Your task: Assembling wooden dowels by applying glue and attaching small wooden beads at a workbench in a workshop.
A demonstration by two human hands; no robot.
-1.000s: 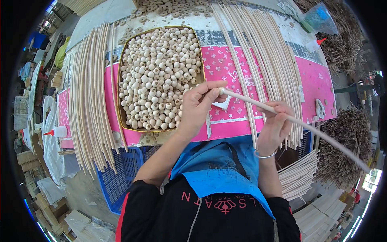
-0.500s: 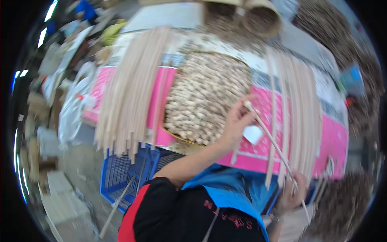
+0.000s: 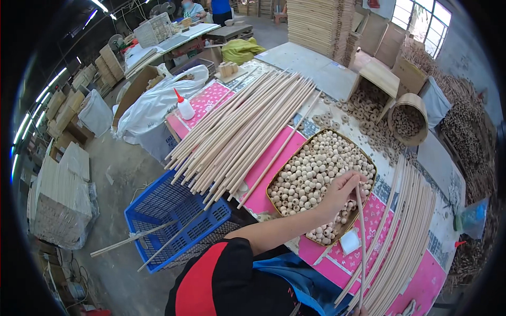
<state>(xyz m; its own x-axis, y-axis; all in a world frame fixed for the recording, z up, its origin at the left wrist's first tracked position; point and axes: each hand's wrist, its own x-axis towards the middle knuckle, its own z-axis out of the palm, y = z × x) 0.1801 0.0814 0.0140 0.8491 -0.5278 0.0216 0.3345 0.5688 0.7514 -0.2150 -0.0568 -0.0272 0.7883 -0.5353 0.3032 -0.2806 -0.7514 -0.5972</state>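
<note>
A thin wooden rod [image 3: 362, 239] runs from my left hand down toward the lower edge. My left hand [image 3: 343, 190] is closed around its upper end, over the right side of a tray [image 3: 270, 194] heaped with round wooden beads [image 3: 311, 176]. Whether a bead sits on that rod end is hidden by the fingers. Only the fingertips of my right hand [image 3: 361, 312] show at the bottom edge, closed on the rod's lower part. Right of the rod lies a bundle of similar rods [image 3: 403, 231]. A white square piece [image 3: 350, 242] rests beside the tray.
More rods [image 3: 247, 129] lie in a large pile on the left of the table. A white bottle with a red tip [image 3: 184, 107] stands beyond them. Wooden rings [image 3: 363, 113] spill from containers at the back. A blue crate [image 3: 153, 205] stands at the table's near left.
The view has swung left and become sharper, so more of the workshop shows. My hands still hold the rod, which is now more upright; my right hand has mostly left the picture.
</note>
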